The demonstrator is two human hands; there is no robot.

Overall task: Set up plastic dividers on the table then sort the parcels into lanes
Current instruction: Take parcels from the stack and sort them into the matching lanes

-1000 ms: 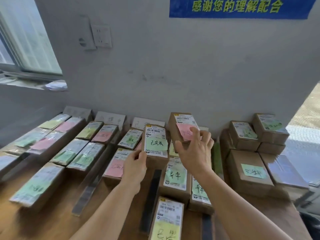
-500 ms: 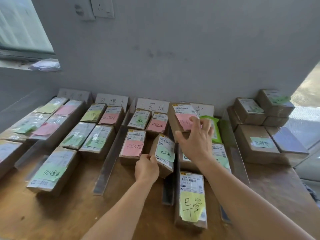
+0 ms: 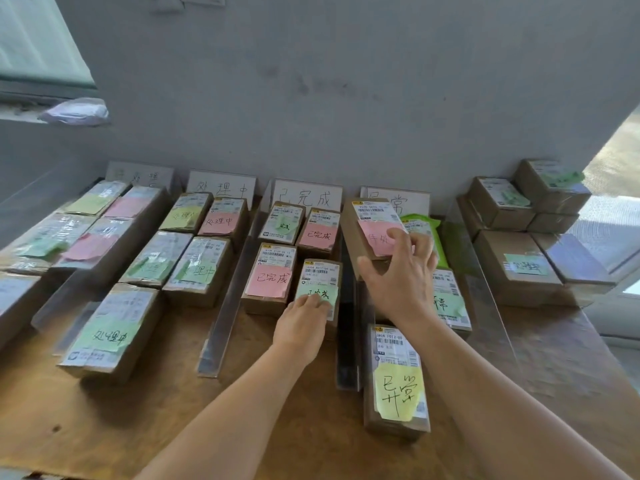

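Two hands working two parcels mid-frame, third and fourth lanes.

Left hand (image 3: 304, 320) is pressing flat fingers on the brown cardboard parcel with green note (image 3: 320, 284), seating it in the third lane against the clear plastic divider strip (image 3: 346, 341) (little side room). Right hand (image 3: 398, 271), fingers curled, is gripping the brown cardboard parcel with pink note (image 3: 372, 225), raised over the fourth lane; its note looks mismatched, open wooden table (image 3: 173, 427) lower left.
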